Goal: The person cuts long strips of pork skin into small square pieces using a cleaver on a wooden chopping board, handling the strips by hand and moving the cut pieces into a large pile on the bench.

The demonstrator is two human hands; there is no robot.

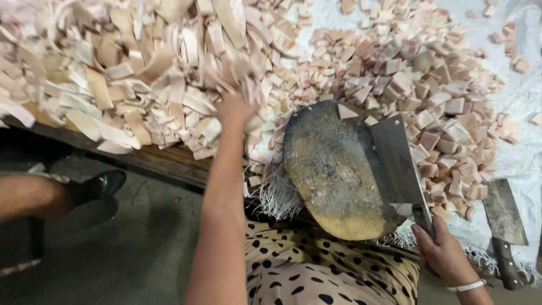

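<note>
While left hand [234,110] digs strips [141,68] | right hand [443,251] grips cleaver [395,164]

Dark wooden bench [164,161] — white woven sheet [525,90], pale strips [130,73], round chopping block [333,169].

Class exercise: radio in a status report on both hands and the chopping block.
Left hand reaching into strip pile. Right hand gripping cleaver, flat on round block. Block bare.

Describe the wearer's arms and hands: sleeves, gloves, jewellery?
Both forearms are bare, with no sleeves showing. The left hand and right hand wear no gloves. A thin white bracelet circles the right wrist. No rings or watch visible.
</note>
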